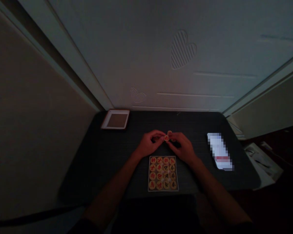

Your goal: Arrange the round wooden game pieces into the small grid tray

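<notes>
Beyond a square tray (pixel 148 178), my left hand (pixel 150 143) and my right hand (pixel 182 144) meet with their fingertips together. Between them is a round wooden xiangqi piece (pixel 166 138) with a red character facing up. A second xiangqi piece (pixel 170 133) shows just behind it, at my right fingers. Both hands are closed in a pinch; the fingers partly cover the pieces. Rows of xiangqi pieces fill the tray, flat, some with red characters and some with black ones (pixel 173 185).
All this is on a dark table (pixel 97 162) with rounded corners, against a white panel with heart reliefs (pixel 183 50). A shallow box or lid (pixel 107 121) with a brown inside lies at the back left. A phone with a blurred screen (pixel 219 151) lies on the right.
</notes>
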The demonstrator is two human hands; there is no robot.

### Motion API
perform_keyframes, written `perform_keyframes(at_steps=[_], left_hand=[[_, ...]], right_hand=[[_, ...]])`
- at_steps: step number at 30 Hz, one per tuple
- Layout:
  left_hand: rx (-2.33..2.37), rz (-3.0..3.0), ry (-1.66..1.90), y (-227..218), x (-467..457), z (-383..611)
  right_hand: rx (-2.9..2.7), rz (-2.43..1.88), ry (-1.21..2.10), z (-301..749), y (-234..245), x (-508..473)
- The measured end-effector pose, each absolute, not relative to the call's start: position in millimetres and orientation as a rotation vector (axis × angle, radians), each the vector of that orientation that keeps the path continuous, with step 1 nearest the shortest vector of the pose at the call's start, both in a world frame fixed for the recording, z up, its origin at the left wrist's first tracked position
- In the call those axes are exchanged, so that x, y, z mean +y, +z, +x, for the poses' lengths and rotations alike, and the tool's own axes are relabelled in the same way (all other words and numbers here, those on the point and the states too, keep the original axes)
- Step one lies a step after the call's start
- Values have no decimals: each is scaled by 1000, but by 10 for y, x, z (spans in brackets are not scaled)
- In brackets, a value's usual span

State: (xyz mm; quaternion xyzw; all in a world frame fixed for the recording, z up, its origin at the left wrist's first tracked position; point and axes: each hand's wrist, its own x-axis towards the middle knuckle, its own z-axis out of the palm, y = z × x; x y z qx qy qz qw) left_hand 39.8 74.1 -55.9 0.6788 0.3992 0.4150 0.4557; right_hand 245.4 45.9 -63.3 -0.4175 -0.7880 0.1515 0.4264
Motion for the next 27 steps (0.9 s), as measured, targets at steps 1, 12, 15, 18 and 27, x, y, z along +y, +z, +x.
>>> perform_keyframes(at_steps=[1,12,15,18,27], left_hand=[[981,1667,1029,-560,742,398],[946,1634,1051,-587,740,403],[931,1628,1041,-567,731,412],[907,1603,1018,-549,724,422],[933,1632,1030,-532,735,405]], right_hand=[[-1972,-1036,381,2455,-633,460],[-1966,-1015,378,2441,-658,470],[-1934,-1050,362,2442,-678,468],[-1925,-1052,362,2446,-681,464],[-1951,-1018,355,2441,-641,466]])
